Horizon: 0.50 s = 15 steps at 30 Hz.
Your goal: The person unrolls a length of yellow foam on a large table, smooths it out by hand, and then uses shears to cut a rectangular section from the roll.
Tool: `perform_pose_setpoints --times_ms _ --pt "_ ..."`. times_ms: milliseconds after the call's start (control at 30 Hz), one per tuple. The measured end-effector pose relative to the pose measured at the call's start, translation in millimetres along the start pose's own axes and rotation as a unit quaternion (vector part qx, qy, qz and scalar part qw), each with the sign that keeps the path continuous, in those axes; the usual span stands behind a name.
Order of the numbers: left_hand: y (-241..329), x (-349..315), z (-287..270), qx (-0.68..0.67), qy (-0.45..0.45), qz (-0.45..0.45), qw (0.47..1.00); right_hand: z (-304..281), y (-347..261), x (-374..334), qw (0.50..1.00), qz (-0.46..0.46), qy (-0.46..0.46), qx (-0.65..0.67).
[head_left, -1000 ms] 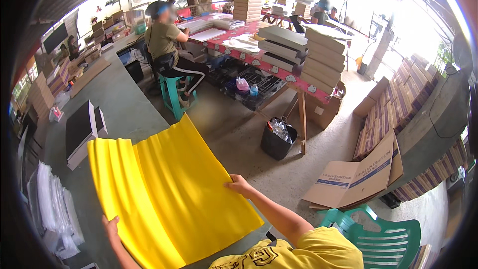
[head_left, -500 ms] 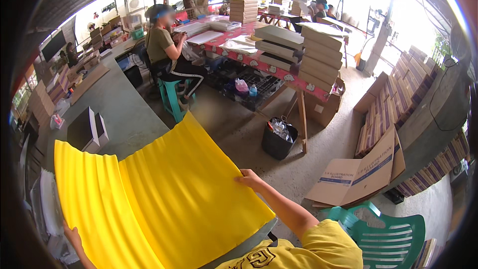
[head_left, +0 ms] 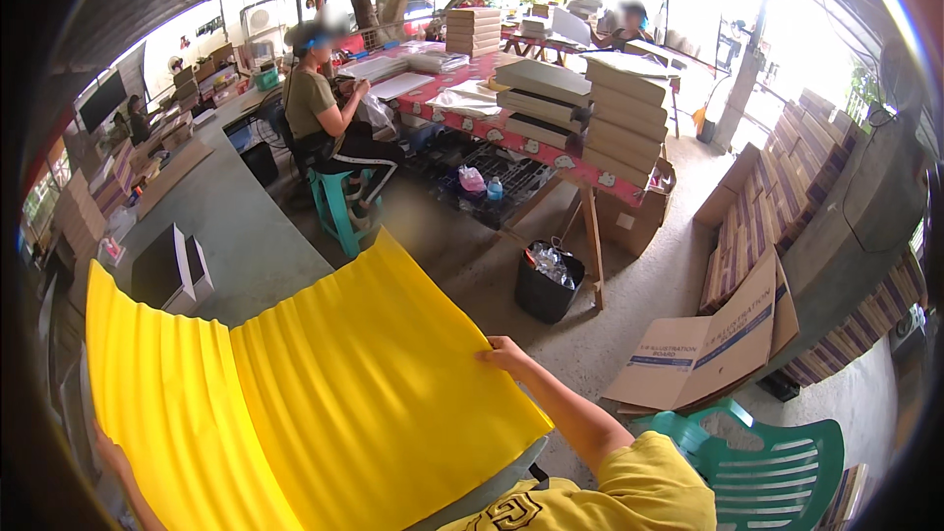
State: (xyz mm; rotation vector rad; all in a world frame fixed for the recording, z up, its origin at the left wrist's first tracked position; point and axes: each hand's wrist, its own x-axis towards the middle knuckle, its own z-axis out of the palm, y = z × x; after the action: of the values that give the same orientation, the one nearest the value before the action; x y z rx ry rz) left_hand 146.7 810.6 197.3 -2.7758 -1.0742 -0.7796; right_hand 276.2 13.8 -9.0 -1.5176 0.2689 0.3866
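Observation:
A large bright yellow sheet (head_left: 383, 374), rippled and creased down its middle, spreads between my two hands above the near end of a grey table (head_left: 226, 206). My right hand (head_left: 506, 356) pinches its right edge, the thumb on top and the other fingers out of sight beneath. At the sheet's lower left edge is my left hand (head_left: 111, 454), closed on that edge and partly hidden by it. Just beyond the sheet, a pair of thick black-and-white stacks (head_left: 177, 270) lie on the table.
A seated person (head_left: 320, 113) handles clear plastic at a red patterned table (head_left: 511, 133) bearing paper stacks (head_left: 624, 118). A black bin (head_left: 548, 285) stands on the floor. To my right are an opened cardboard box (head_left: 698, 349), a green chair (head_left: 767, 462) and piled bundles (head_left: 777, 197).
My hands have moved slightly apart, and the yellow sheet is stretched wider, its left side shifting left. The seated person's hands have lifted the plastic a little.

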Motion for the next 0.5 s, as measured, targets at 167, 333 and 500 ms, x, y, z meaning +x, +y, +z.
perform_pose_setpoints --times_ms 167,333,500 --pt "39 -8 -16 0.092 0.048 0.018 0.994 -10 3 -7 1.0 -0.018 0.021 -0.001" --pt "29 11 -2 0.079 0.072 0.045 0.993 -19 11 -4 0.999 -0.028 0.029 0.011" --pt "59 -42 40 0.133 0.088 0.092 0.983 -8 5 -18 0.998 -0.031 0.012 0.044"
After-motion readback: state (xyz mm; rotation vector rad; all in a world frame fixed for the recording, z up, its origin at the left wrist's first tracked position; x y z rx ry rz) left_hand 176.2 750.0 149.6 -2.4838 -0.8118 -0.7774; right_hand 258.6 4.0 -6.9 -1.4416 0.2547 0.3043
